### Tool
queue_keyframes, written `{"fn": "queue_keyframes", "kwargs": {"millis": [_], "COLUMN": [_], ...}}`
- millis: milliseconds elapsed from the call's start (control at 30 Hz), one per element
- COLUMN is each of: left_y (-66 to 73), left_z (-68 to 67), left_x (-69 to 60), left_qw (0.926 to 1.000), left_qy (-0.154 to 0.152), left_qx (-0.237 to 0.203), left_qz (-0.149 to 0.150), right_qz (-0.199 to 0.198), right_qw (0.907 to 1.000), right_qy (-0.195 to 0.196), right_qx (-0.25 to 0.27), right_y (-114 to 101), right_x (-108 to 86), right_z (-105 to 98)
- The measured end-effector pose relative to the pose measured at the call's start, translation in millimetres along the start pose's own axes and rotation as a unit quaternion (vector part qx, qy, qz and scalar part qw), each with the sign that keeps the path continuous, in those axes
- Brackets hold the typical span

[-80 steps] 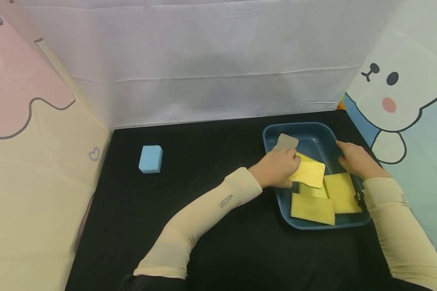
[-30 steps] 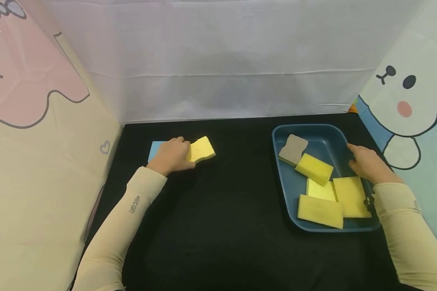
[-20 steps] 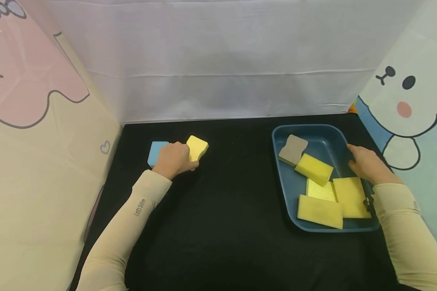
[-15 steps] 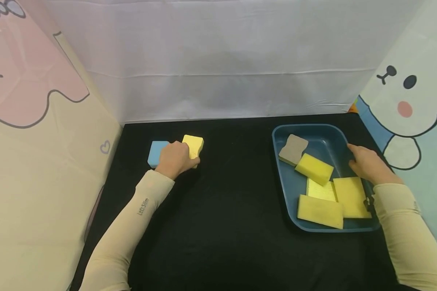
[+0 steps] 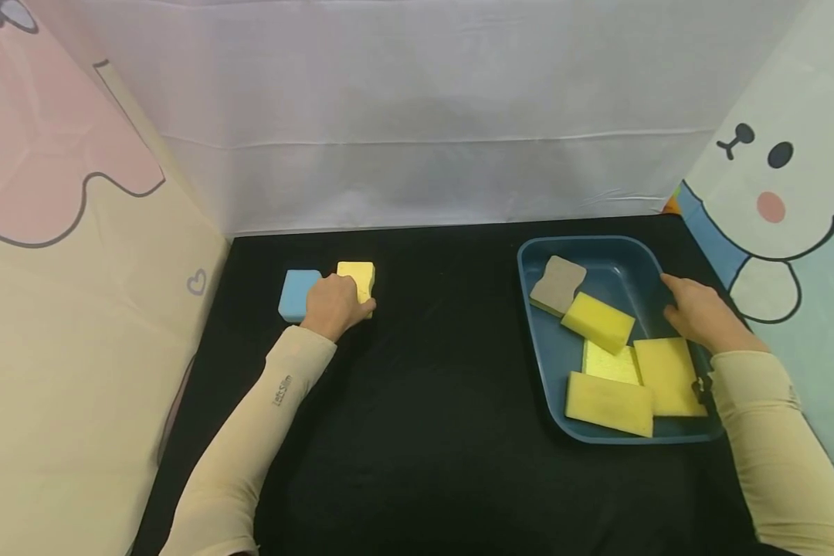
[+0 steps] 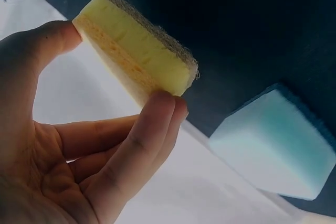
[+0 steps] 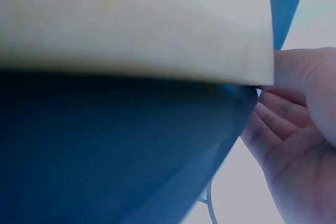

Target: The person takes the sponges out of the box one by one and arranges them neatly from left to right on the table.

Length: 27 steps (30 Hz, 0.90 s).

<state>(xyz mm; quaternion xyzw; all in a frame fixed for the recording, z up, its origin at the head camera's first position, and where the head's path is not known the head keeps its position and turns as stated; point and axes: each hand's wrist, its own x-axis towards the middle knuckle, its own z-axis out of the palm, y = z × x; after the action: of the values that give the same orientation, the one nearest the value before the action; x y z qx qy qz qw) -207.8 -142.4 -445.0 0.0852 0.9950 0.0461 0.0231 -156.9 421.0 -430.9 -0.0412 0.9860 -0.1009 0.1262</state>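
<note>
My left hand (image 5: 333,305) pinches a yellow sponge (image 5: 357,279) by its sides at the back left of the black table. In the left wrist view this sponge (image 6: 131,45) sits between thumb and fingertips, with a greyish-brown scouring layer on one face. Just left of the hand lies a light blue sponge (image 5: 297,295), apart from the yellow one. My right hand (image 5: 709,313) grips the right rim of a blue tray (image 5: 538,363); in the right wrist view the fingers (image 7: 273,124) lie along the outside of its wall (image 7: 210,166).
Inside the tray are a grey-topped wavy sponge (image 5: 558,284), a tilted yellow sponge (image 5: 599,320) and several more yellow sponges (image 5: 610,404). Black cloth (image 5: 445,401) covers the table. A white curtain (image 5: 424,185) stands behind, with printed cloth walls left and right.
My left hand has carried the yellow sponge from the tray to beside the blue sponge, then turned it upright and moved it slightly left. My right hand has stayed at the tray's rim.
</note>
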Motion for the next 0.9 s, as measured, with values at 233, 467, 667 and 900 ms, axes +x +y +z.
{"fn": "queue_keyframes", "kwargs": {"millis": [233,467,667,900], "left_y": [-7.0,-10.2,-9.4,-7.5], "left_z": [13.3,19.6,16.7,9.2], "left_x": [3.2,5.7,3.9,2.2], "left_qw": [1.0,1.0,0.9999,0.9996], "left_qy": [0.001,-0.002,-0.011,-0.019], "left_qx": [-0.001,-0.002,-0.006,-0.007], "left_qz": [-0.002,-0.001,-0.008,-0.018], "right_qz": [0.006,0.005,0.006,0.007], "right_qw": [1.0,1.0,1.0,0.9999], "right_qy": [-0.004,0.0,0.0,-0.009], "right_qx": [0.002,0.002,0.003,0.002], "right_y": [1,1,2,2], "right_x": [1.2,0.6,0.7,0.9], "right_z": [1,1,2,0]}}
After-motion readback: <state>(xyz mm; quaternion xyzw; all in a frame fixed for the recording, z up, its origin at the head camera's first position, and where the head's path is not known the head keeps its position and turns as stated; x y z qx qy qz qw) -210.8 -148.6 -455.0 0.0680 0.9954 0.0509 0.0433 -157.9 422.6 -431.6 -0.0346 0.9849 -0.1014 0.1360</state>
